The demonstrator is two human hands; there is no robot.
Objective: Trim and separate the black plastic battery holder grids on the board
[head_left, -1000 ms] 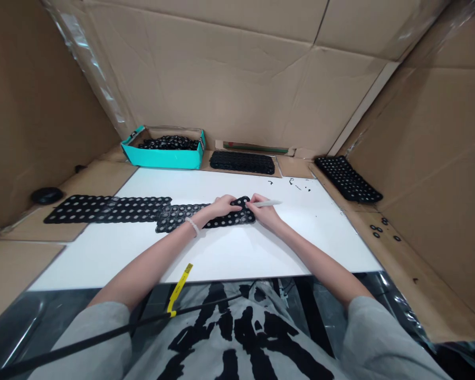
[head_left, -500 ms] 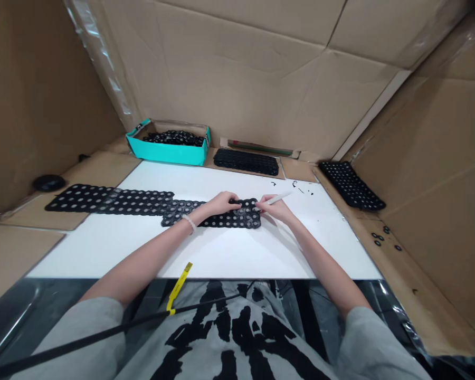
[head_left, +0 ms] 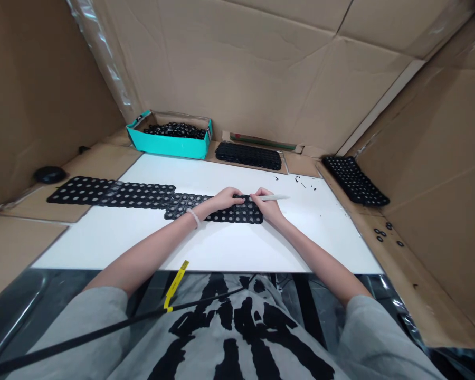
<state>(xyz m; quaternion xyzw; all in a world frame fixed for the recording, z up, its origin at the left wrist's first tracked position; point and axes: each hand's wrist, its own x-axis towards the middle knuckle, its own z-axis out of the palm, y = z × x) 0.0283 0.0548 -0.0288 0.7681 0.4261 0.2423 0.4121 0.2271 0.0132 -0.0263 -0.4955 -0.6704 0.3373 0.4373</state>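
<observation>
A black sheet of joined rings with pale round centres (head_left: pixel 241 215) lies flat on a white board (head_left: pixel 237 248). Across its upper part rests my left hand (head_left: pixel 226 199), thumb and forefinger closed at the sheet's top edge; a bracelet circles that wrist. My right hand (head_left: pixel 268 207) grips a slim white pen-like tool (head_left: pixel 277 197) at the sheet's upper right corner. The tool lies almost level, its back end pointing right and its working tip hidden by my fingers. Leftward, another dotted black strip (head_left: pixel 142 195) meets the sheet's left end.
A turquoise-sided box (head_left: pixel 170 145) of black ring pieces stands at the back, beside a stack of black sheets (head_left: pixel 248 156). One more dotted sheet (head_left: pixel 355 180) lies right, above several loose rings (head_left: pixel 380 233). Black scraps (head_left: pixel 301 182) dot the board. A round black object (head_left: pixel 49 174) sits left.
My right hand has shifted left over the sheet's corner, and the pen-like tool has tipped from slanted to nearly level. My left hand stays at the top edge. The view has shifted slightly.
</observation>
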